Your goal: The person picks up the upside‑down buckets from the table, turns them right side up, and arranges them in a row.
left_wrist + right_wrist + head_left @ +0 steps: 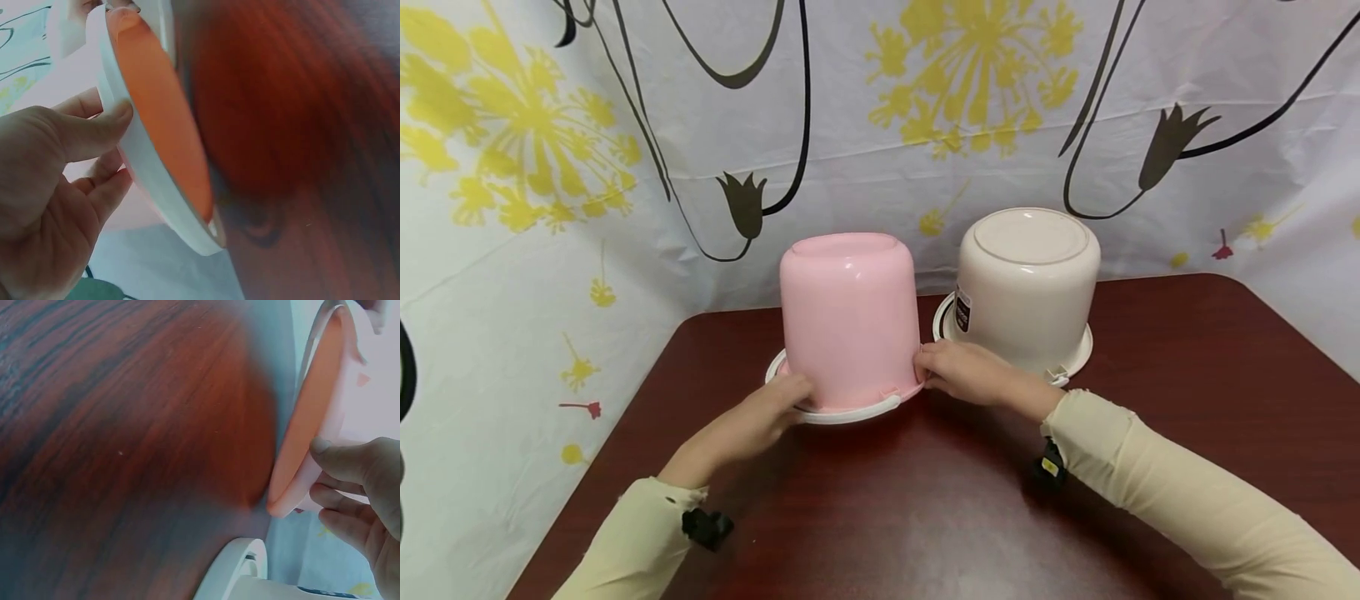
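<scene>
A pink bucket (850, 321) is upside down over the dark red table, its base uppermost and its near rim lifted off the tabletop. Its white handle (850, 414) lies along the rim. My left hand (767, 410) pinches the rim and handle at the left, thumb on the handle in the left wrist view. On the other side, my right hand (962, 371) grips the rim between thumb (328, 453) and fingers. The bucket's orange-looking inside (162, 112) shows under the raised rim. Right of it, a cream bucket (1030, 287) also stands upside down, near my right hand.
The table (880, 517) stretches toward me, with its rounded back corners near a wall covered in flower-patterned cloth (850, 108). A dark label (963, 310) is on the cream bucket's left side, and its handle fitting (1057, 376) faces the front.
</scene>
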A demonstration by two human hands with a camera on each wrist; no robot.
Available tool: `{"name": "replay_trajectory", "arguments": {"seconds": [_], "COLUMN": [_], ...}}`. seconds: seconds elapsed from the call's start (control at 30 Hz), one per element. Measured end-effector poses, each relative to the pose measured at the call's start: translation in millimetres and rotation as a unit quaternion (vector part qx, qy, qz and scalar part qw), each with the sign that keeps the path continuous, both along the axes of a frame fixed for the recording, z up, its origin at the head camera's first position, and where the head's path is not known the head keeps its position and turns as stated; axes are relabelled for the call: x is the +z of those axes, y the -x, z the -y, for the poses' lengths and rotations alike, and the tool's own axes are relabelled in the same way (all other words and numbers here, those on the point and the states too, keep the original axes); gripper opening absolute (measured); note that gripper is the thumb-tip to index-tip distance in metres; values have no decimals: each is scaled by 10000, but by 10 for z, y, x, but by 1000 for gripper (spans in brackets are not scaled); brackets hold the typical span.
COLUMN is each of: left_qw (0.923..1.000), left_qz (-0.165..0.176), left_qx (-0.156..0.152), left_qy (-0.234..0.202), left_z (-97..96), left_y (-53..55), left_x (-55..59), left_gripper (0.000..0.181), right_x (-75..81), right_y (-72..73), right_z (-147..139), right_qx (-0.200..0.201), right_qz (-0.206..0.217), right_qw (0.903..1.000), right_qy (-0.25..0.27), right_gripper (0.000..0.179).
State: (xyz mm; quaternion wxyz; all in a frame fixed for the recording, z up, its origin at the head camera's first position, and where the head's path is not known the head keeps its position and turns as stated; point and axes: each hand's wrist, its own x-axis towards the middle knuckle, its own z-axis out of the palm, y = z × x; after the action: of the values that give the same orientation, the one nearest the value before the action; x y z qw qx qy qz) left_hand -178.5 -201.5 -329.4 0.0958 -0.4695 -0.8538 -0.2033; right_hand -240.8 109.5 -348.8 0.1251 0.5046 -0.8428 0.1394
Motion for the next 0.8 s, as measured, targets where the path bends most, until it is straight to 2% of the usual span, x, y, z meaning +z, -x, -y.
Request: {"name": "replay_trajectory", "arguments": {"seconds": [0.1,0.23,0.43,0.57,0.67,0.8], "left_qw": [10000,9998,9959,9876,9768,9666], "left_qz": [13,196,876,1511,2059,2451], "left_qx": [-40,63,236,404,468,323], "left_qy": [-79,-70,-42,-148,-354,-675], "left_z": [9,31,63,66,57,38], "left_y": [22,32,18,25,41,68], "left_x": [71,193,404,519,581,642], "left_gripper": [33,31,26,24,24,24], "right_x": [68,174,372,496,585,707], "right_y": [-28,-61,-98,-85,-62,-26], "right_z": [-1,-12,-35,-67,-92,-120], "right_qx": [-97,-341,-629,-755,-826,-855], "right_qz": [-144,-185,-162,-112,-113,-86], "right_qw": [9998,9992,9976,9964,9956,9950], "right_qy": [97,138,245,373,434,503], "right_gripper": [22,19,15,12,11,10]}}
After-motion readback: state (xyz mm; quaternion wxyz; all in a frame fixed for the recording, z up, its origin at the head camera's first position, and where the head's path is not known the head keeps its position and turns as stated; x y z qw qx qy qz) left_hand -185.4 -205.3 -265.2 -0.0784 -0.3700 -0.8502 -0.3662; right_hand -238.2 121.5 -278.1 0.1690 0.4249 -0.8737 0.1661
